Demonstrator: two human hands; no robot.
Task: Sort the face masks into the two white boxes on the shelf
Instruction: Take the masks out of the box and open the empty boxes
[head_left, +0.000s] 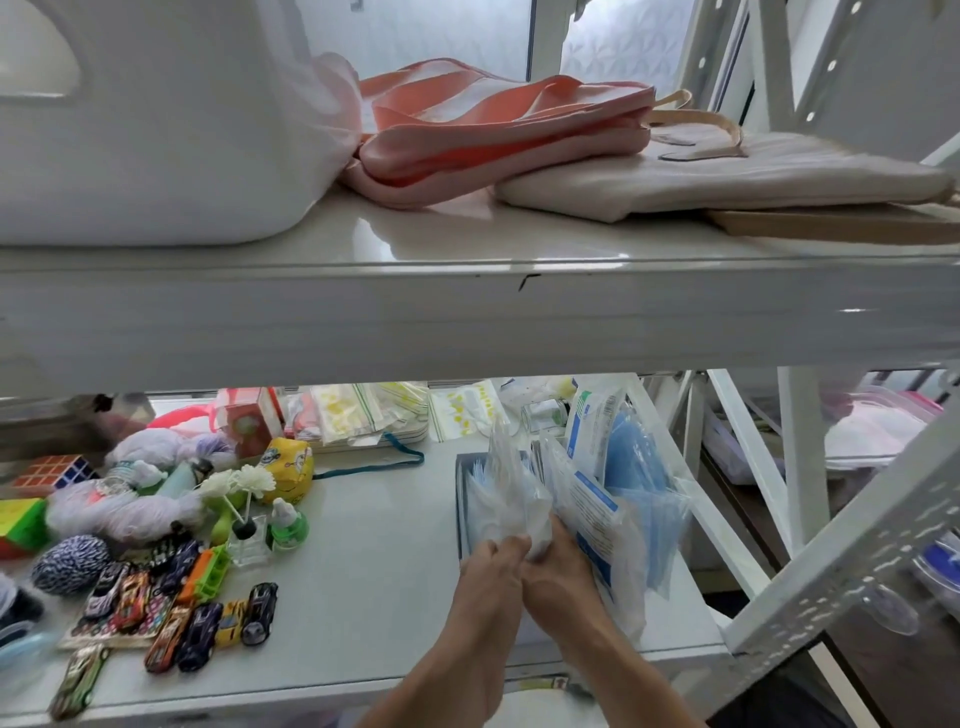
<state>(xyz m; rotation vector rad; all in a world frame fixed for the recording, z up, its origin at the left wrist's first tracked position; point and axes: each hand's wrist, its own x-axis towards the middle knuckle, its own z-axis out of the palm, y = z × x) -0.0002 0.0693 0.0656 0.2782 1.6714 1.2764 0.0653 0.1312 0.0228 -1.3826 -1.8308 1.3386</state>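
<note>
Face masks (511, 499) in clear wrappers are clamped by both hands' grip, left hand (491, 566) and right hand (558, 564), mid-sort; next, probably separating white from blue.

Both hands meeting on lower shelf (363, 571), left hand (488, 577), right hand (558, 571), grip on packaged masks (519, 499)

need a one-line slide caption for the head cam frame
Both bare hands, left and right, grip clear-wrapped white face masks beside blue mask packs on the white lower shelf.
</note>
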